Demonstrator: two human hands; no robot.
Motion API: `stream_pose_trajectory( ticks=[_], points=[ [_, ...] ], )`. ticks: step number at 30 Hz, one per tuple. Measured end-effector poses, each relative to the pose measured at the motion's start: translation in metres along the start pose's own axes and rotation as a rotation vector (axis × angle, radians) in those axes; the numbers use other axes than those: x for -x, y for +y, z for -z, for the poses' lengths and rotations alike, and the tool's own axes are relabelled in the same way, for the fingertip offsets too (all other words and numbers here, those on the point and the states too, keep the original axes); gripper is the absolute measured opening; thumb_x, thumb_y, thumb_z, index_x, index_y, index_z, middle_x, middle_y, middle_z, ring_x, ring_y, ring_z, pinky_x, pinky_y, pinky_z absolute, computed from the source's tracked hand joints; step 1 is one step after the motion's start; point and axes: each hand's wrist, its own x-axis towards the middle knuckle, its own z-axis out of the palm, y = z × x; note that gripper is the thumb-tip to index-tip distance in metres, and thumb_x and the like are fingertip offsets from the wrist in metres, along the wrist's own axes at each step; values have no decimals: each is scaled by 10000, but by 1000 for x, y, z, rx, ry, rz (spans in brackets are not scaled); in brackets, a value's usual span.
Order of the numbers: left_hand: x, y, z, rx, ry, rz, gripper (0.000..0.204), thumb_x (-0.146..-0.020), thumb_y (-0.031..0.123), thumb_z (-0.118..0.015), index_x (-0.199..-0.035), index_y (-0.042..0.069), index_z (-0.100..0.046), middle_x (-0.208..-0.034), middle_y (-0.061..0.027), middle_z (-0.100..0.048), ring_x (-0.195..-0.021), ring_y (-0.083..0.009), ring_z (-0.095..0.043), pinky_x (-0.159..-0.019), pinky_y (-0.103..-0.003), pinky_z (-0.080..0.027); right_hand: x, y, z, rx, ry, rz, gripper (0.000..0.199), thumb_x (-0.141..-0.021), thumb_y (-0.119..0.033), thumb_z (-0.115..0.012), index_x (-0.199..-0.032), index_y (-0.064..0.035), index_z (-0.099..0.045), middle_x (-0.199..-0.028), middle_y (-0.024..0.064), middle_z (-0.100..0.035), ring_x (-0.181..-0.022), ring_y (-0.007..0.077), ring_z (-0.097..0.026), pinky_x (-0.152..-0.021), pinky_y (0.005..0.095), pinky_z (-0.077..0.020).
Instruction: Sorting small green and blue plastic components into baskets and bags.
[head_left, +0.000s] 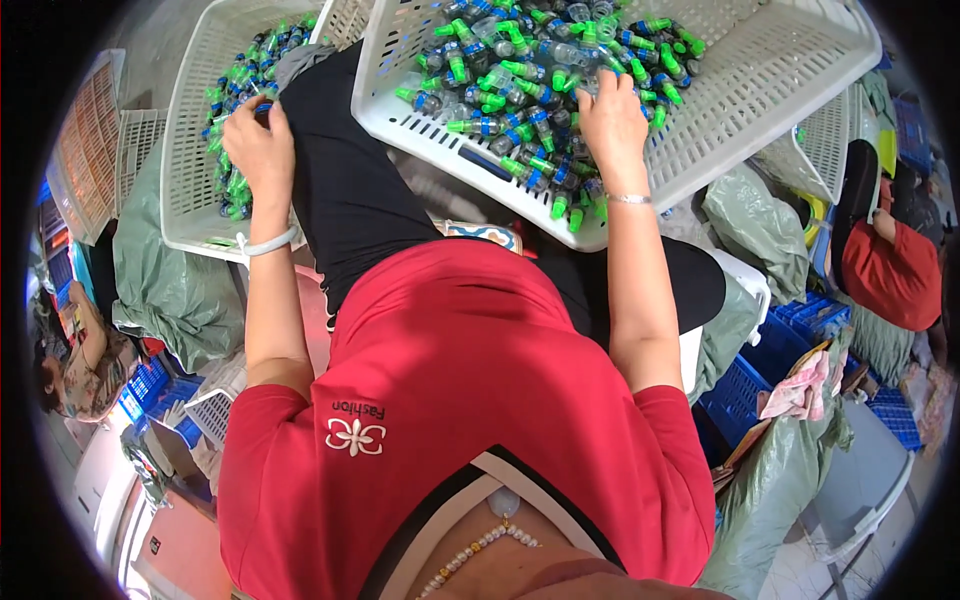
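Note:
My left hand point(258, 150) hovers at the right side of the left white basket point(183, 200), thumb and forefinger bent toward each other. Whatever sits between those fingertips is too small to make out. My right hand point(613, 122) reaches over the larger white basket point(760, 110), its thumb and fingers apart at the surface of a heap of small clear plastic pieces point(540, 95) with bright green tips and blue bands. Similar green and blue pieces point(232, 190) lie in the left basket. Whether my right fingertips touch a piece cannot be told.
My black-clad legs point(345, 160) lie beside and beneath the baskets. Green sacks point(170, 270) stand at left, more point(755, 220) at right. Blue crates point(735, 400) and a grey chair point(860, 470) are at lower right. Other people point(95, 360) sit at both sides.

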Motion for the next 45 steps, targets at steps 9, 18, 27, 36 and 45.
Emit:
stream_pose_trajectory(
  ticks=[9, 18, 27, 36, 45],
  points=[
    [53, 100, -111, 118, -439, -502, 222, -749, 95, -658, -970, 87, -644, -993, -108, -578, -891, -295, -535, -769, -411, -444, -6, 9, -19, 45, -169, -106, 337, -822, -220, -645, -1103, -61, -548, -1000, 158, -587, -916, 314, -615, -773, 408, -524],
    [42, 91, -140, 106, -605, -547, 234, -825, 143, -606, -1052, 87, -599, -1048, -107, -579, -932, -308, -540, -813, -400, -451, 29, 11, -4, -1205, -75, -364, 299, -847, -60, -640, -1134, -60, -556, -995, 38, -577, -956, 128, -566, -843, 286, -469],
    [39, 130, -94, 1016, -905, -53, 276, -977, 223, -514, -1196, 61, -556, -1062, -25, -586, -1003, -140, -535, -859, -307, -437, 33, -48, 20, -1352, -65, -74, 324, -868, -3, -623, -1169, -54, -516, -1084, 51, -573, -1028, 149, -568, -903, 295, -470],
    [52, 151, -75, 1000, -898, 275, 324, -997, 258, -454, -1244, 57, -514, -881, -54, -572, -712, -93, -552, -600, -245, -468, 45, -42, 33, -1139, -184, 58, 307, -899, -43, -608, -1193, -64, -527, -1093, 59, -580, -1039, 160, -564, -893, 310, -467],
    [44, 158, -52, 1131, -960, 254, 320, -998, 198, -397, -1279, 71, -482, -845, -29, -562, -564, -107, -510, -484, -245, -426, 51, -44, 49, -1021, -457, 95, 267, -918, -177, -631, -1143, -51, -562, -937, 32, -596, -778, 117, -568, -702, 289, -477]
  ],
)
